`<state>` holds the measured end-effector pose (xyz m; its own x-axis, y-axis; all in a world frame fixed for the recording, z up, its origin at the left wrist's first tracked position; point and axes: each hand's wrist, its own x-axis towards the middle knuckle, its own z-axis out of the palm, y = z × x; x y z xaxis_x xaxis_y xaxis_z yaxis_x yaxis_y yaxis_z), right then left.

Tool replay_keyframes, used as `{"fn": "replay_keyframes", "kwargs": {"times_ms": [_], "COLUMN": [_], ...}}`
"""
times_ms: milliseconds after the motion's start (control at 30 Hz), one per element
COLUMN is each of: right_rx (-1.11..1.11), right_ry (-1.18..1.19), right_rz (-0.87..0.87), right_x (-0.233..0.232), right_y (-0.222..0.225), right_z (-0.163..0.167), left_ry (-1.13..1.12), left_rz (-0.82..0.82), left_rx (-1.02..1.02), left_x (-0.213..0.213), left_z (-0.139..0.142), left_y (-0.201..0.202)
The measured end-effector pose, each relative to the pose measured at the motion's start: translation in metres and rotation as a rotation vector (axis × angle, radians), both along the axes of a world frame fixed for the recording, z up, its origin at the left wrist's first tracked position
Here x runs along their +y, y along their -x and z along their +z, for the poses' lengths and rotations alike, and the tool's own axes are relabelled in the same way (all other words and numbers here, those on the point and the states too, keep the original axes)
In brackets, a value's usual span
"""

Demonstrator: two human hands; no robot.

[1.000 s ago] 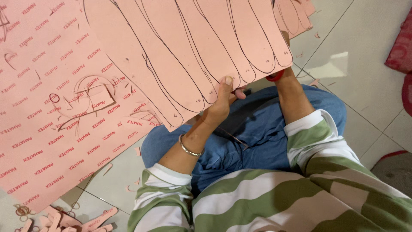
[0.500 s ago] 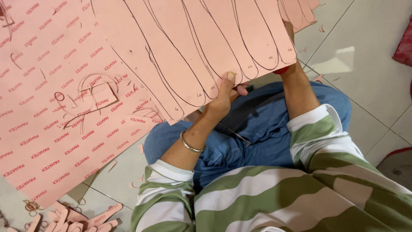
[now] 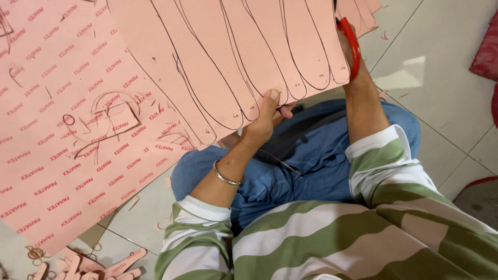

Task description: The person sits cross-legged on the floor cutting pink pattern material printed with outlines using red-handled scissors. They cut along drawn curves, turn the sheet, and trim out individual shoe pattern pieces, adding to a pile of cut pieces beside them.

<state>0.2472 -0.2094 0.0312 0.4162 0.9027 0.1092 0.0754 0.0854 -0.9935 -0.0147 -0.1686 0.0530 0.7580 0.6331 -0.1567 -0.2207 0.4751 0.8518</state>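
Note:
A pink sheet point(image 3: 223, 57) with several long rounded shapes drawn in black line is held up over my lap. My left hand point(image 3: 265, 119) pinches its lower edge, thumb on top; a thin metal bangle point(image 3: 226, 179) sits on that wrist. My right hand point(image 3: 348, 52) is mostly hidden behind the sheet's right edge and grips red-handled scissors point(image 3: 354, 45), of which only the handle loop shows. The blades are out of sight behind the sheet.
A large pink printed sheet point(image 3: 57, 135) with pen marks and cut slits lies on the tiled floor point(image 3: 441, 67) at left. Cut pink strips and scraps point(image 3: 93, 262) lie at bottom left. More pink pieces point(image 3: 365, 10) sit at top right; a red cloth point(image 3: 487, 49) at right edge.
The held sheet has shifted up and left a little, and the red scissor handle now shows higher along its right edge. My left hand keeps its pinch.

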Motion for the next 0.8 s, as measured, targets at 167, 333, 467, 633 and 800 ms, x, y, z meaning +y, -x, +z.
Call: {"fn": "replay_keyframes", "kwargs": {"times_ms": [167,333,467,633,800], "right_rx": [0.005,0.007,0.008,0.007,0.010], "right_ry": [0.010,0.020,0.014,0.017,0.012], "right_rz": [0.008,0.015,0.016,0.009,0.003], "right_x": [-0.001,-0.004,-0.003,-0.003,-0.002], "right_y": [-0.001,-0.003,-0.007,-0.005,-0.003], "right_z": [0.005,0.008,0.011,0.014,0.015], "left_ry": [0.016,-0.014,-0.027,0.040,0.009], "left_rz": [0.005,0.016,-0.021,-0.064,-0.038], "left_rx": [-0.028,-0.060,0.014,0.019,0.004], "left_x": [0.000,0.001,0.004,0.006,0.005], "left_z": [0.001,-0.003,-0.009,-0.012,-0.011], "left_y": [-0.001,0.000,0.002,0.000,0.001]}}
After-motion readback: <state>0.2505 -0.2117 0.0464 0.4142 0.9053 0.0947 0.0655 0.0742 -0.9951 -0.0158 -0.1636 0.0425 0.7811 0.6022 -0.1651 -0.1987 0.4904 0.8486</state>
